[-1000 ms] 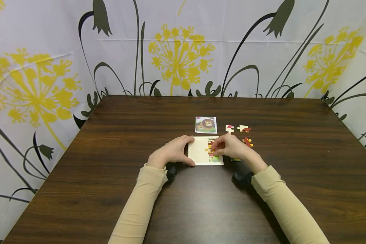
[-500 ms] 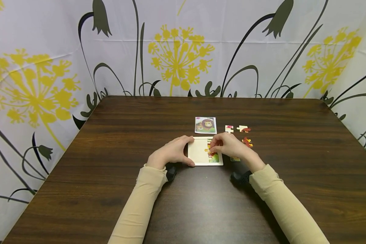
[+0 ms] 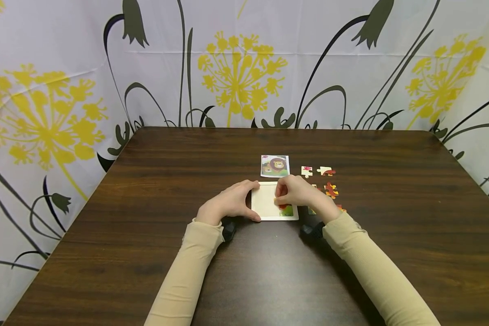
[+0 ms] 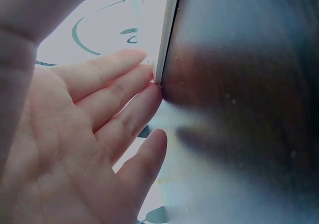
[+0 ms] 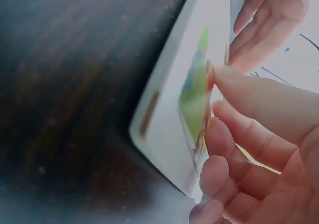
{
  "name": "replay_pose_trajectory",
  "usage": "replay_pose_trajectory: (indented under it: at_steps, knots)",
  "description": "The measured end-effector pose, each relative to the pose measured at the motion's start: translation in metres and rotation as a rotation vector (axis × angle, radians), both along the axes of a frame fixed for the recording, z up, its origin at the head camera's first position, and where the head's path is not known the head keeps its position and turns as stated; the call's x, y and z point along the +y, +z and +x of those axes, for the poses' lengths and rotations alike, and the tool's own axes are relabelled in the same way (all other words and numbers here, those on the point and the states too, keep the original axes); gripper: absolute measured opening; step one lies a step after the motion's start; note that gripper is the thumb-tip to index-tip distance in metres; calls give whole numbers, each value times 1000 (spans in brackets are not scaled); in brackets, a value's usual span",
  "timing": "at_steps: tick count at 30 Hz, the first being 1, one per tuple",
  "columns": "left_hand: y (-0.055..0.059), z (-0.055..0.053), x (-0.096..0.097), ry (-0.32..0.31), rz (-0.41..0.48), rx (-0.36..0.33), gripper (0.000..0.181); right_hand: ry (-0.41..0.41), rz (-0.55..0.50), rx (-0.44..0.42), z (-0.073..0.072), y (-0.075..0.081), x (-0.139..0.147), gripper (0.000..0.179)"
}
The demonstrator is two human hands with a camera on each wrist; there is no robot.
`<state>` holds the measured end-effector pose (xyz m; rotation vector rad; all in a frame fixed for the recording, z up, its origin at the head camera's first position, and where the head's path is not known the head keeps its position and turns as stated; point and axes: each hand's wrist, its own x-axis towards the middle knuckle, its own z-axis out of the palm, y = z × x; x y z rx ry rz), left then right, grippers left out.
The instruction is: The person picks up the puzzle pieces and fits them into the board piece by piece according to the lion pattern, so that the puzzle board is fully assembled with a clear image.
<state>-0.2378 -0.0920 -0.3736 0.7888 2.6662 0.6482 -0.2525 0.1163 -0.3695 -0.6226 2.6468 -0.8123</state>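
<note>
A shallow white puzzle tray (image 3: 265,208) lies on the table, its right side filled with joined jigsaw pieces. The left hand (image 3: 231,202) holds the tray at its left side, thumb at the near corner and fingers at the far corner. In the left wrist view, the fingertips (image 4: 155,92) touch the tray's edge. Over the filled column, the right hand (image 3: 295,190) has its thumb and fingertips together on a jigsaw piece (image 3: 276,201), mostly hidden by the hand. Below it shows a green and red piece (image 3: 287,210). The right wrist view shows the thumb (image 5: 229,77) against an orange-brown edge.
Behind the tray lies a lion picture card (image 3: 275,166). Loose jigsaw pieces sit to the right, among them a white and pink one (image 3: 307,171), a white and brown one (image 3: 326,171) and a red-brown one (image 3: 331,190). Others are partly behind the right hand.
The right hand has shifted a little left over the tray, uncovering loose pieces at its right and covering more of the filled column. The left hand and tray stay in place.
</note>
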Motion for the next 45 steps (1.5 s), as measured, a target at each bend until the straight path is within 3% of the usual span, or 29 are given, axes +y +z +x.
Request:
replay_pose_trajectory:
  at_steps: [9, 15, 23, 35, 45]
  knots:
    - [-2, 1, 0, -4, 5, -1, 85, 13, -39, -14, 3, 0, 4, 9]
    - [-2, 0, 0, -1, 12, 8, 84, 15, -80, 44, 5, 2, 20, 5]
    - [-2, 0, -1, -8, 8, 14, 84, 83, -79, 58, 7, -6, 25, 4]
    - [0, 0, 1, -4, 6, 4, 85, 26, -65, 74, 12, -4, 24, 4]
    - [-2, 0, 0, -12, 5, 21, 84, 34, -43, 62, 16, 1, 21, 6]
